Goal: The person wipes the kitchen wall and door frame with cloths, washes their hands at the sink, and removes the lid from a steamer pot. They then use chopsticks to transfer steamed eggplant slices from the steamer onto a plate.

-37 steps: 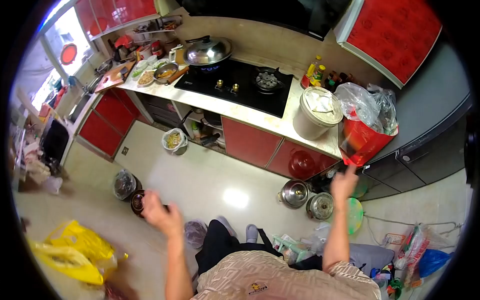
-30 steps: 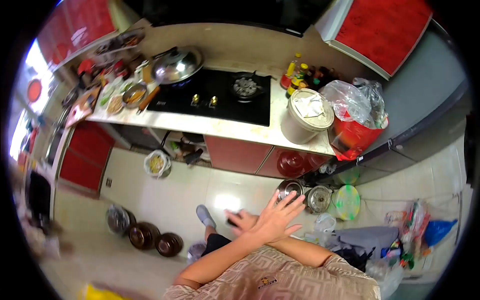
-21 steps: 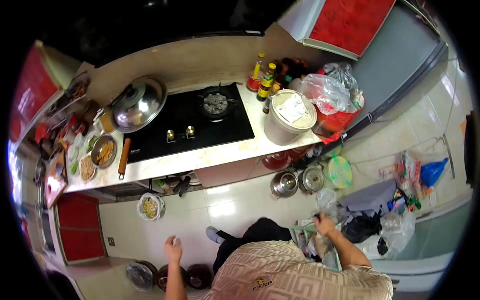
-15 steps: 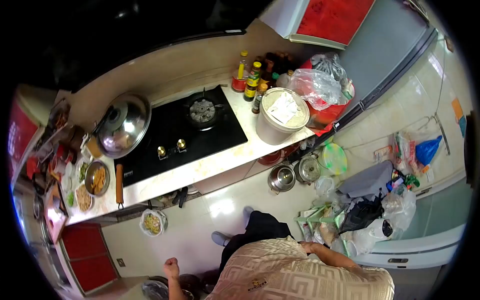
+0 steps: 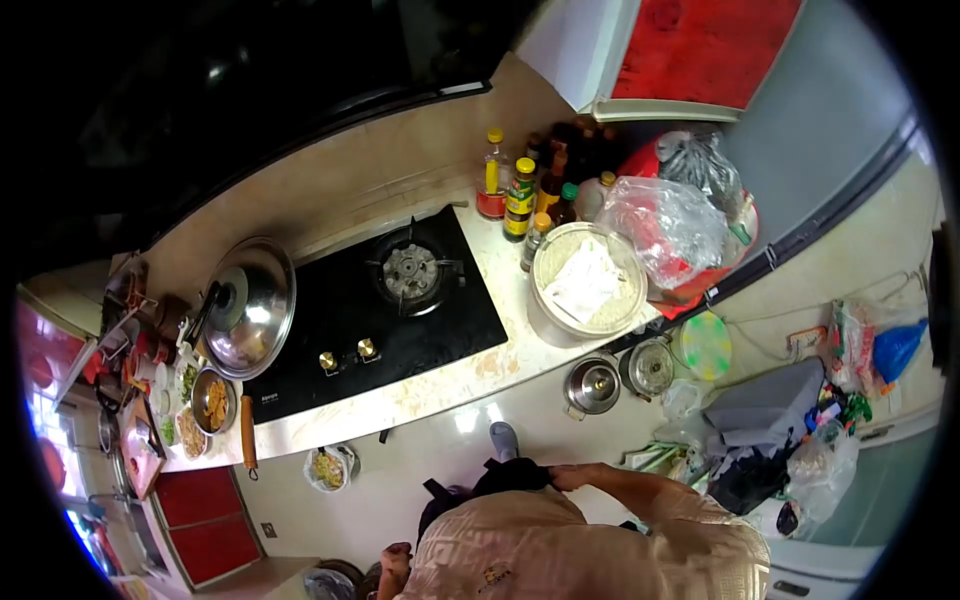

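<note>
Silver domed metal lid [image 5: 262,312] on, orangey slices [image 5: 215,403] still out, left hand [image 5: 396,561] has curled fingers, right hand [image 5: 567,476] I can't tell.

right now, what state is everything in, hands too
left hand: fingers curled
right hand: against dark clothing, grip unclear
domed lid: on, hiding what's beneath
right burner: bare
bowl: uncovered, food inside
green-capped bottle: upright, closed
bucket: upright, paper on top
bin: open, scraps inside
left floor pot: lidded

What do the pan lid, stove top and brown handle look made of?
Pan lid: polished metal, probably steel; it shows bright reflections. Stove top: flat, smooth and black, so perhaps glass, possibly coated metal. Brown handle: likely wood by its warm colour; grain unclear.
</note>
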Tool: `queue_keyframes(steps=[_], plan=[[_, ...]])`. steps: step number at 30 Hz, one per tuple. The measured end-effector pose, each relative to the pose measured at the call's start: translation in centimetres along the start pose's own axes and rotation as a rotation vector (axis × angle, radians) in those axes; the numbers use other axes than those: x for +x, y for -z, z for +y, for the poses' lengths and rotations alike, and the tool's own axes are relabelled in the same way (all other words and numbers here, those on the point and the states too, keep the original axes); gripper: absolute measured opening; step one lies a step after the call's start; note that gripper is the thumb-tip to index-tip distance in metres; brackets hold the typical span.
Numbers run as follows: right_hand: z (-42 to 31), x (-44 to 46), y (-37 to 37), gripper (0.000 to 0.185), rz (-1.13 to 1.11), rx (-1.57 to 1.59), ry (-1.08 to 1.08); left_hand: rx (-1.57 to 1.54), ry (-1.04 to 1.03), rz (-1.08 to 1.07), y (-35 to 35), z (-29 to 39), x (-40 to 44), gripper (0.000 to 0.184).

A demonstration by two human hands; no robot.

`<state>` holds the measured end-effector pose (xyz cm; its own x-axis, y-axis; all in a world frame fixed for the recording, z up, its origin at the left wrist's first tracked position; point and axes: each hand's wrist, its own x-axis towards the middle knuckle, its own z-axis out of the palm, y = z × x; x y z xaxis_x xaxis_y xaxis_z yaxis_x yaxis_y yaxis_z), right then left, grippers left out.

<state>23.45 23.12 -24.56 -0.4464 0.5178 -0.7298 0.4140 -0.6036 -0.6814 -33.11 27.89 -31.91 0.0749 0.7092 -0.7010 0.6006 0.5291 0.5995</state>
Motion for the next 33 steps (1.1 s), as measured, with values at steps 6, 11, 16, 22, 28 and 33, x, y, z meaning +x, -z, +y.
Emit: queue_keyframes(steps=[6,11,16,22,28,33], plan=[[13.8,11.9,1.3,0.028,0.374,-0.329,0.735,-0.171,0.149,0.269,0.1,3.1,-1.5,0.023],[2.3,3.8,7.0,0.034,-0.301,0.743,-0.142,-0.193,0.139,0.4,-3.9,11.2,-4.4,0.023],[-8.2,1.6,-0.1,0.039,0.682,0.31,0.262,-0.021,0.201,0.415,-6.2,10.7,-6.3,0.025],[-2.6,2.5,3.1,0.037,-0.022,0.553,-0.115,-0.158,0.291,0.372,-3.7,5.8,-6.9,0.025],[-11.3,2.9,-3.8,0.051,0.352,0.615,-0.103,0.017,0.076,0.358,1.0,-1.6,-3.7,0.029],[-9.4,11.2,-11.0,0.066,0.627,0.51,-0.459,-0.113,0.063,0.266,8.2,-10.3,1.6,0.036]])
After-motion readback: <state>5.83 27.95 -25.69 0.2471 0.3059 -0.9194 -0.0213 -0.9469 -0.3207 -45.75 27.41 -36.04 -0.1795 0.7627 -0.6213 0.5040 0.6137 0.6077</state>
